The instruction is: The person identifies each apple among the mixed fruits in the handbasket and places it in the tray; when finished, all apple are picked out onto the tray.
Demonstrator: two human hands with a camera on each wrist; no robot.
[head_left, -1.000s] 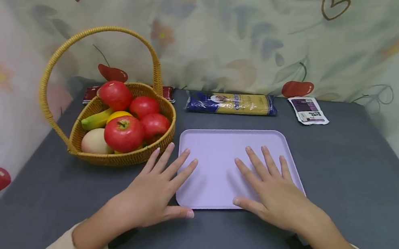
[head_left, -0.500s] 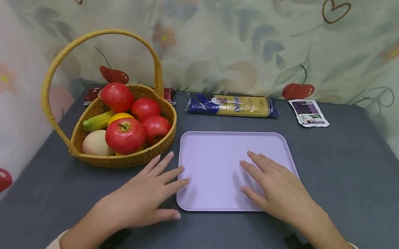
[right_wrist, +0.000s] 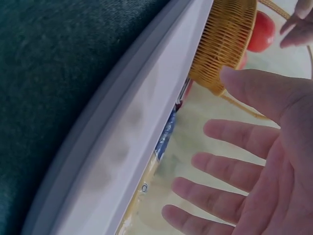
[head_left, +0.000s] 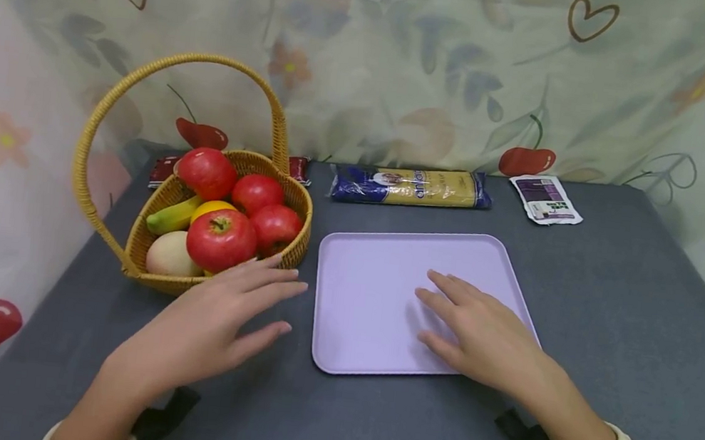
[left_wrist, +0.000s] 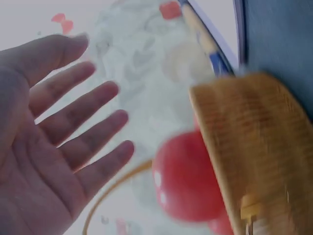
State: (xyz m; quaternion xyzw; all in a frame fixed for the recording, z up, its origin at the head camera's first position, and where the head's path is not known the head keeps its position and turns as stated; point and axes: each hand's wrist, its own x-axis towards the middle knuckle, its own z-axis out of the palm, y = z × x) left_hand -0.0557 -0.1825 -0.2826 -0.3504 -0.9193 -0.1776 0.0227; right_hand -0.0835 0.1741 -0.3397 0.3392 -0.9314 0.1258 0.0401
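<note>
- Dark grey table (head_left: 635,350) carries everything I can inspect from my remote station.
- Left hand (head_left: 206,319): fingers relaxed, gripping nothing; it sits before the near side of the basket, and my left wrist feed shows it apart from the wicker.
- Right hand (head_left: 489,335): fingers parted and gently bent, holding nothing, over the right part of the tray; I make out no contact. The two hands are well apart.
- Tray (head_left: 379,273): lies flat, mid-table, right of the basket. I judge it light, stiff and rather slick, best taken by opposite edges. Pale purple, rounded corners, low raised rim.
- Basket (head_left: 303,229): stands left of the tray. Loaded, I expect it heavier and slightly flexible; the tall arched handle (head_left: 208,58) is the sensible hold. Golden-brown weave, containing glossy red fruit (head_left: 221,238), likely smooth and round, best cupped.
- Beyond: a blue-and-yellow packet (head_left: 414,186), a purple-and-white pouch (head_left: 546,199), then a floral backdrop (head_left: 376,57).
</note>
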